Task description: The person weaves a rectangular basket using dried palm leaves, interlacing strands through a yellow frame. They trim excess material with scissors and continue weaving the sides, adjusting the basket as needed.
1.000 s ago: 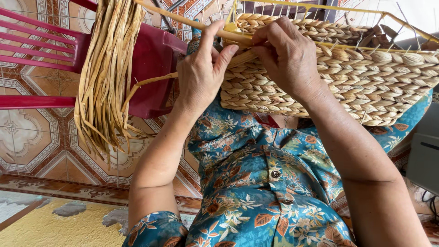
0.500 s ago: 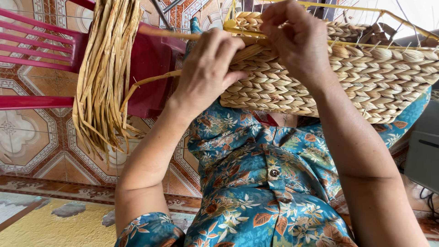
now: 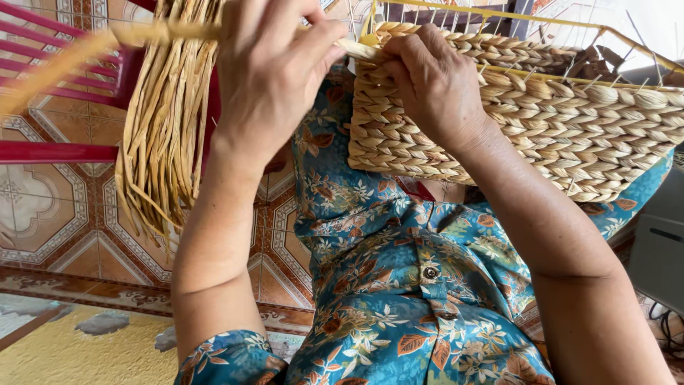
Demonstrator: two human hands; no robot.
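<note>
A half-woven basket [image 3: 570,135] of pale twisted straw on a yellow wire frame [image 3: 499,8] rests against my chest. My right hand [image 3: 434,89] presses on its upper left corner, fingers closed over the rim where a straw strand [image 3: 157,32] enters the weave. My left hand [image 3: 274,64] is to the left of the basket, closed on that strand, which runs taut and blurred towards the left edge. My blue flowered shirt [image 3: 413,299] fills the lower middle.
A thick bundle of loose straw [image 3: 167,142] hangs over a red plastic chair [image 3: 50,150] at the left. Patterned floor tiles [image 3: 57,221] lie beneath, with a yellow mat [image 3: 78,349] at the lower left and a grey box [image 3: 659,242] at the right edge.
My left hand has drawn the strand out to the left, so it now stretches taut. My right hand has slid down onto the basket's corner.
</note>
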